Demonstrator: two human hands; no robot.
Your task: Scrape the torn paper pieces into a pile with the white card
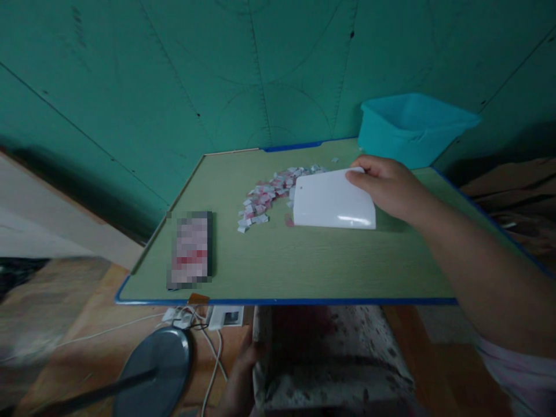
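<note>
No text, label, brand, number or sign is showing legibly anywhere. The flat object (190,249) lying at the left of the desk (304,266) is showing only a blurred pink and white face, with nothing readable on it. The small pink and white paper pieces (267,197) lying farther back are carrying marks too small to make out. The white curved card (332,200) is showing a plain face, and the teal tub (412,127) at the far right is bearing no visible lettering.
</note>
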